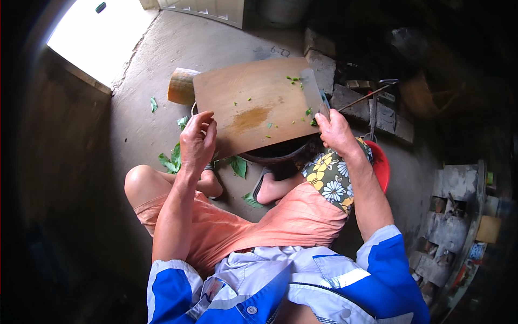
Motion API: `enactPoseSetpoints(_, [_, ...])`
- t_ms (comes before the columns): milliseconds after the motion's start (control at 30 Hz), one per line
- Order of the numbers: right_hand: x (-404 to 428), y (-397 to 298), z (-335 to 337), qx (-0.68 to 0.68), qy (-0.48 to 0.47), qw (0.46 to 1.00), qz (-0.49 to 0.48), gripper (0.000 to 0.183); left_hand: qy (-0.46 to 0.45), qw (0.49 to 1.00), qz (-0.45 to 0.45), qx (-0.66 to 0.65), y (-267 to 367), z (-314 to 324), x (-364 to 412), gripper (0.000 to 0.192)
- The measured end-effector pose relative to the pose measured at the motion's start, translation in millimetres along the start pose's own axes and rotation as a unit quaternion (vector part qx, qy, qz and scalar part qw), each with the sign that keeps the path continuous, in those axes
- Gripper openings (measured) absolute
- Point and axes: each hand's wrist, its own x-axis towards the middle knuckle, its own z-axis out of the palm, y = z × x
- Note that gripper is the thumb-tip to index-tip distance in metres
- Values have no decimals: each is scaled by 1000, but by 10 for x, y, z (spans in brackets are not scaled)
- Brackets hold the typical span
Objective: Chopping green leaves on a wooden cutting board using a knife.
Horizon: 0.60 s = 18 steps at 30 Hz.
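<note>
My right hand (pixel 338 131) grips the handle of a cleaver (pixel 311 89). Its broad blade lies over the right side of a wooden cutting board (pixel 247 89). Toward the board's left edge is my left hand (pixel 198 139), fingers curled inward with the thumb close to them; nothing shows in it, but the fingertips are partly hidden. Small chopped green bits (pixel 294 78) are scattered on the board, mostly at its right, around a brown damp patch (pixel 251 118). Below the board's near edge shows the rim of a dark basin (pixel 279 156).
Green leaves (pixel 238 167) lie on the concrete floor (pixel 149 125) around my feet. An orange-brown cylindrical object (pixel 181 86) stands past the board's left corner. To the right are a red basin (pixel 380 166), fire tongs (pixel 373 113) and concrete blocks (pixel 350 101). A bright doorway (pixel 101 36) opens at upper left.
</note>
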Motion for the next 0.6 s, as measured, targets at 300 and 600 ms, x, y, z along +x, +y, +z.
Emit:
enactPoseSetpoints(300, [124,156,-501,28,12,993,111,27,-1,1000,19,-19,-61,80,12,21])
enactPoseSetpoints(600, [-129,-209,-387,165,3,984,72,21,1,999,32,-10,33,93,13,21])
